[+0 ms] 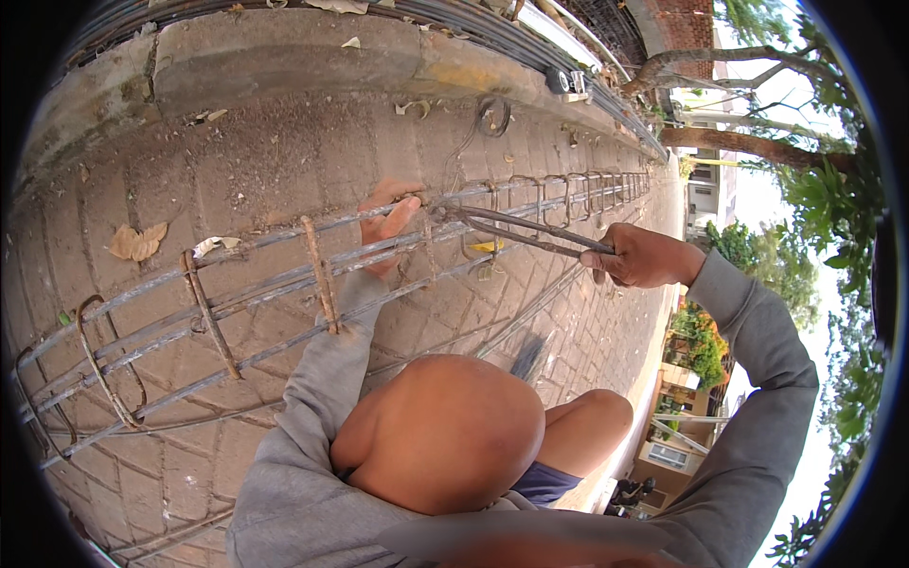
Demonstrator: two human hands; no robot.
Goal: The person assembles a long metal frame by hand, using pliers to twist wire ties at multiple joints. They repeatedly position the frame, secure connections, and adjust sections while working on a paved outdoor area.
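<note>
Left hand curls round the top bar of the rebar cage, fingers wrapped over the grey steel. Right hand clamps tight on the handles of the long pincers, their two thin dark arms running left to meet at the bar just beside the left hand, apparently nipping tie wire, though that's too fine to be sure. The cage lies along the brick paving: four long ribbed bars, rusty square stirrups spaced down it, three clear at the near end, more crowding far off. A loose wire coil sits near the concrete kerb. Two dry leaves lie on the bricks. Trees stand beyond.
</note>
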